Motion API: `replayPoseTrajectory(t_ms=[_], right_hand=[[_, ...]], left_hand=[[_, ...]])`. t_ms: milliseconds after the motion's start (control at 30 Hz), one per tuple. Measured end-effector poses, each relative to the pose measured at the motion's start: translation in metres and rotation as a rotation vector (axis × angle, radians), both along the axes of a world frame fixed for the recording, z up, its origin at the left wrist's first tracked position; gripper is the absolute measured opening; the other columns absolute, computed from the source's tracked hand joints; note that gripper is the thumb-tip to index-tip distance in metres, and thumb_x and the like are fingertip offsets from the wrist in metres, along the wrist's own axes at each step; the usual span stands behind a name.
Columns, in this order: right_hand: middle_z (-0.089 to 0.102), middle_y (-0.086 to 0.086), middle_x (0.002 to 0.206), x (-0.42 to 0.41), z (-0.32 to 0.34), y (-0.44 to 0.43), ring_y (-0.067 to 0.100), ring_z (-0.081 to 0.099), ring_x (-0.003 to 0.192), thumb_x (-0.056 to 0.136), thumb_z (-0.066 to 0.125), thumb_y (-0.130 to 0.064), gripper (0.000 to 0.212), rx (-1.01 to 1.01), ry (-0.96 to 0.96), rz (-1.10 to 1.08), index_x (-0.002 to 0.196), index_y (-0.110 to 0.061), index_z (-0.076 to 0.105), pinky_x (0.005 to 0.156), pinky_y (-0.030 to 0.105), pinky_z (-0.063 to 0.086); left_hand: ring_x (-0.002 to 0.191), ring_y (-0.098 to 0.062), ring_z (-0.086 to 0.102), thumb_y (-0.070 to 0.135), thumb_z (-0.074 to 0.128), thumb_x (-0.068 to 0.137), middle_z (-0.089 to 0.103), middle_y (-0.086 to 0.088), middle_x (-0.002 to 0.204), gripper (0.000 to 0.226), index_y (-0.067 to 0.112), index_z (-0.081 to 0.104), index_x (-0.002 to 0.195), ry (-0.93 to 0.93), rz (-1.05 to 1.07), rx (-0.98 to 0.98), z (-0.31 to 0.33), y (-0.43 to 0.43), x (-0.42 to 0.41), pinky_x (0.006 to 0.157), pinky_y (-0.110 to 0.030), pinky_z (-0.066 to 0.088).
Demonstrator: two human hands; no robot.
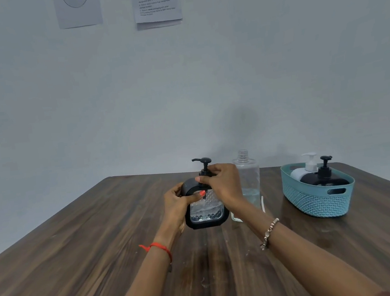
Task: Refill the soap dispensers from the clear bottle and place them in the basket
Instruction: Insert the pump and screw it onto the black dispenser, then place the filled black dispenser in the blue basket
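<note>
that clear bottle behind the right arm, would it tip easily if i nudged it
Probably: the clear bottle is tall, narrow and looks mostly empty, so likely light and easy to topple. Its neck has no cap, so tipping could spill the liquid left at the bottom. Its smooth clear wall may be slippery.

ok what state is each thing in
square dispenser: upright, pump on, part full
clear bottle: upright, cap off, little liquid inside
basket: upright, holds two dispensers
white dispenser: in the basket, pump on
black dispenser: in the basket, pump on
left hand: grips the square dispenser's body
right hand: grips its pump collar
</note>
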State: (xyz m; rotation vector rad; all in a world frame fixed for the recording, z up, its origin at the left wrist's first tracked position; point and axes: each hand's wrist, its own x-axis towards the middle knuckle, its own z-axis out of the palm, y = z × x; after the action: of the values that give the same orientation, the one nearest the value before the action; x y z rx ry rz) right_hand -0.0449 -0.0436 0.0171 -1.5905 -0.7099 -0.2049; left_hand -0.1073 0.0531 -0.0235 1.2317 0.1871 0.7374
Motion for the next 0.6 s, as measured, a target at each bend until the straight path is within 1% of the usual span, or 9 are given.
replayPoseTrajectory(t_ms=[100, 200, 233, 333, 367, 400, 467, 533, 600], right_hand=[[0.071, 0.008, 0.096, 0.004, 0.005, -0.017, 0.016, 0.067, 0.086, 0.063, 0.083, -0.011, 0.039, -0.021, 0.042, 0.138, 0.099, -0.004, 0.068, 0.078, 0.022, 0.053], [0.063, 0.000, 0.110, 0.012, 0.008, -0.040, 0.011, 0.057, 0.102, 0.065, 0.082, -0.016, 0.055, -0.072, 0.063, 0.202, 0.116, -0.009, 0.062, 0.086, 0.022, 0.045], [0.061, -0.001, 0.112, 0.015, 0.010, -0.048, 0.009, 0.055, 0.103, 0.067, 0.080, -0.016, 0.058, -0.096, 0.061, 0.204, 0.121, -0.011, 0.059, 0.085, 0.021, 0.044], [0.060, -0.001, 0.109, 0.019, 0.017, -0.071, 0.006, 0.058, 0.091, 0.072, 0.076, -0.013, 0.059, -0.120, 0.052, 0.220, 0.127, -0.014, 0.054, 0.066, 0.013, 0.050], [0.061, 0.000, 0.106, 0.020, 0.020, -0.077, 0.006, 0.060, 0.087, 0.073, 0.075, -0.011, 0.059, -0.096, 0.059, 0.228, 0.128, -0.014, 0.053, 0.062, 0.013, 0.053], [0.063, 0.002, 0.106, 0.022, 0.024, -0.083, 0.010, 0.062, 0.088, 0.074, 0.074, -0.009, 0.059, -0.064, 0.065, 0.230, 0.128, -0.012, 0.053, 0.063, 0.016, 0.055], [0.066, 0.010, 0.108, 0.027, 0.033, -0.094, 0.020, 0.065, 0.092, 0.074, 0.074, -0.007, 0.055, -0.016, 0.063, 0.197, 0.126, -0.008, 0.055, 0.074, 0.025, 0.058], [0.068, 0.015, 0.107, 0.033, 0.043, -0.109, 0.021, 0.066, 0.088, 0.074, 0.073, -0.006, 0.043, 0.001, 0.047, 0.163, 0.116, -0.004, 0.062, 0.080, 0.030, 0.057], [0.068, 0.016, 0.101, 0.038, 0.055, -0.125, 0.021, 0.066, 0.081, 0.075, 0.071, -0.002, 0.031, 0.027, 0.047, 0.156, 0.106, -0.003, 0.066, 0.078, 0.028, 0.056]], left_hand=[[0.063, -0.015, 0.070, -0.016, 0.071, 0.064, 0.070, -0.009, 0.082, 0.038, 0.000, 0.064, 0.098, -0.013, -0.013, 0.023, 0.005, -0.002, -0.003, 0.055, -0.026, 0.055], [0.066, -0.019, 0.070, -0.014, 0.071, 0.066, 0.072, -0.009, 0.081, 0.034, 0.000, 0.064, 0.096, -0.047, -0.057, -0.025, 0.015, -0.006, -0.005, 0.058, -0.029, 0.058], [0.067, -0.019, 0.071, -0.014, 0.070, 0.067, 0.072, -0.008, 0.080, 0.032, 0.001, 0.064, 0.095, -0.059, -0.073, -0.045, 0.020, -0.007, -0.005, 0.059, -0.029, 0.058], [0.069, -0.018, 0.071, -0.013, 0.069, 0.069, 0.072, -0.008, 0.085, 0.036, 0.000, 0.062, 0.101, -0.096, -0.097, -0.042, 0.039, -0.018, -0.002, 0.061, -0.030, 0.059], [0.069, -0.018, 0.070, -0.012, 0.070, 0.068, 0.071, -0.008, 0.086, 0.037, 0.000, 0.062, 0.102, -0.106, -0.093, -0.023, 0.046, -0.023, 0.000, 0.063, -0.030, 0.060], [0.070, -0.018, 0.070, -0.012, 0.071, 0.067, 0.070, -0.008, 0.087, 0.037, 0.001, 0.062, 0.101, -0.115, -0.086, -0.002, 0.052, -0.029, 0.002, 0.064, -0.030, 0.060], [0.068, -0.016, 0.070, -0.011, 0.072, 0.066, 0.070, -0.007, 0.087, 0.036, 0.001, 0.064, 0.099, -0.133, -0.079, 0.041, 0.065, -0.043, 0.008, 0.063, -0.028, 0.059], [0.067, -0.014, 0.070, -0.009, 0.073, 0.066, 0.070, -0.007, 0.086, 0.038, 0.000, 0.064, 0.102, -0.159, -0.088, 0.087, 0.076, -0.057, 0.016, 0.062, -0.027, 0.058], [0.070, -0.015, 0.070, -0.007, 0.074, 0.067, 0.070, -0.006, 0.087, 0.037, 0.002, 0.064, 0.101, -0.178, -0.124, 0.120, 0.087, -0.072, 0.026, 0.065, -0.028, 0.057]])
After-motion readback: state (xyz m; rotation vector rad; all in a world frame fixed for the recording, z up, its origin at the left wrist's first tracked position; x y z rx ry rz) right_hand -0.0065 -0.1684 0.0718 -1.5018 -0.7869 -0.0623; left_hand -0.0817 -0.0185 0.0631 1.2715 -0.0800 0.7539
